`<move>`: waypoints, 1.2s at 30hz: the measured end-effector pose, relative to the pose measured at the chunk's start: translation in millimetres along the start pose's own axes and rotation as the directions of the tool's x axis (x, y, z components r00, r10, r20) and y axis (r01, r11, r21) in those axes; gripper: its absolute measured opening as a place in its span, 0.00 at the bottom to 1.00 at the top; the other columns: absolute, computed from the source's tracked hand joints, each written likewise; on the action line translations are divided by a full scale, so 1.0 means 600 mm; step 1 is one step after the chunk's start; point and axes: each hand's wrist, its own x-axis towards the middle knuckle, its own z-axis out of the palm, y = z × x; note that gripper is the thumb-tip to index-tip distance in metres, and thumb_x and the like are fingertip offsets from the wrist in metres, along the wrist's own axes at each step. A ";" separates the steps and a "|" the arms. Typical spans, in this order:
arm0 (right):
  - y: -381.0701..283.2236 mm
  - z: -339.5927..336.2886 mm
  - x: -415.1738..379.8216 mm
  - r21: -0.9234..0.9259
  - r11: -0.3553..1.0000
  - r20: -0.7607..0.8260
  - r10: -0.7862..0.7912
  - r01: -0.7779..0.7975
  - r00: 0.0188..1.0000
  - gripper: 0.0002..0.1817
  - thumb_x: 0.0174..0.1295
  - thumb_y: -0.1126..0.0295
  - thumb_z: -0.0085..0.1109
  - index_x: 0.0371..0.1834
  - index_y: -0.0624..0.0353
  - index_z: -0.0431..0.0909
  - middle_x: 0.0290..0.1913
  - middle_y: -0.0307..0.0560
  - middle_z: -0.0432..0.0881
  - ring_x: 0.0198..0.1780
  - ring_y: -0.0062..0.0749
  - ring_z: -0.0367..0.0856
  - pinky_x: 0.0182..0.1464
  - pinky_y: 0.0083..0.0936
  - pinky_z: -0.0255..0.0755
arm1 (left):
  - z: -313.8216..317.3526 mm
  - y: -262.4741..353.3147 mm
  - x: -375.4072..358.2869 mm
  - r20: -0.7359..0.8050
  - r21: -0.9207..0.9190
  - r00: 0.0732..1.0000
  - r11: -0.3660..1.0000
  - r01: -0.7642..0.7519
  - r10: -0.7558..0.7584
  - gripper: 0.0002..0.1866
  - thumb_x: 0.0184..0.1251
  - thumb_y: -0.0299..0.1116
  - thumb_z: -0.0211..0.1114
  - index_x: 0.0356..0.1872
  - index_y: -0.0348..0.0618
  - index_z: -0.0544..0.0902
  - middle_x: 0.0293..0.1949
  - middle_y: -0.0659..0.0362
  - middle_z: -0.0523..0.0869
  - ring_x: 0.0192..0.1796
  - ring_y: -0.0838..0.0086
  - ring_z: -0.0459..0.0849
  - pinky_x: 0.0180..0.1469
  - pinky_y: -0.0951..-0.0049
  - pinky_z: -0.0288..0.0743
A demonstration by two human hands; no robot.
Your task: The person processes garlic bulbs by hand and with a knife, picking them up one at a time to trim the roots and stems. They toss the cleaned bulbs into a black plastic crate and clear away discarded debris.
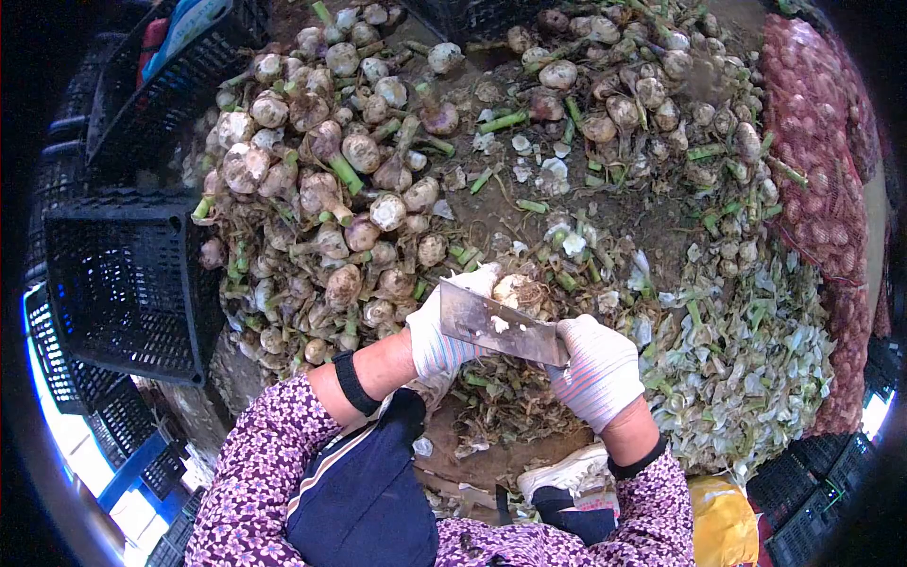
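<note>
My right hand (pixel 600 367), in a white striped glove, is closed around the handle of a cleaver (pixel 501 326). The wide blade points left, with bits of pale garlic stuck to it. Behind the blade, my gloved left hand (pixel 442 331) is closed at a garlic bulb (pixel 518 291) with roots and peeled-back skin. The blade hides part of that hand and the lower side of the bulb. Just left of it lies a large heap of garlic bulbs (pixel 362 151) with green cut stems, some soil-stained.
Black plastic crates (pixel 128 283) stand at the left. Pale garlic skins and trimmings (pixel 746 369) cover the ground on the right. Beyond them are red mesh sacks (pixel 817 151) full of garlic. More bulbs (pixel 624 109) lie at the back right. A yellow bag (pixel 723 520) sits at lower right.
</note>
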 end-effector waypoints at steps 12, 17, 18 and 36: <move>0.168 0.077 -0.020 0.030 0.934 0.025 0.356 -0.357 0.934 0.15 0.52 0.75 0.61 0.46 0.58 0.82 0.41 0.58 0.86 0.43 0.58 0.86 0.46 0.43 0.81 | -0.022 0.137 -0.024 0.266 0.162 0.962 0.987 0.014 -0.057 0.29 0.47 0.52 0.80 0.49 0.46 0.89 0.33 0.54 0.90 0.37 0.64 0.92 0.44 0.67 0.86; 0.150 0.064 -0.033 0.510 0.778 0.009 0.422 -0.367 0.907 0.13 0.58 0.76 0.61 0.47 0.60 0.81 0.38 0.59 0.86 0.40 0.56 0.87 0.43 0.40 0.79 | -0.010 0.107 0.002 0.336 0.323 0.932 0.912 -0.253 0.140 0.28 0.48 0.46 0.79 0.50 0.44 0.82 0.40 0.48 0.85 0.43 0.48 0.87 0.46 0.54 0.82; 0.112 0.020 -0.017 0.426 0.850 0.017 0.336 -0.311 0.942 0.11 0.60 0.72 0.64 0.46 0.61 0.81 0.36 0.60 0.86 0.38 0.53 0.87 0.41 0.38 0.78 | -0.012 0.108 0.008 0.447 0.407 0.885 0.850 -0.334 0.133 0.28 0.48 0.41 0.77 0.52 0.44 0.82 0.41 0.48 0.83 0.44 0.48 0.85 0.45 0.51 0.79; 0.467 -0.072 0.029 0.478 0.805 -0.697 0.591 -0.352 0.407 0.11 0.64 0.71 0.70 0.45 0.61 0.79 0.40 0.40 0.86 0.42 0.29 0.81 0.49 0.28 0.74 | -0.305 0.097 -0.114 -0.678 0.695 0.641 0.600 0.398 0.360 0.27 0.69 0.29 0.70 0.68 0.39 0.77 0.63 0.50 0.84 0.63 0.56 0.84 0.67 0.63 0.75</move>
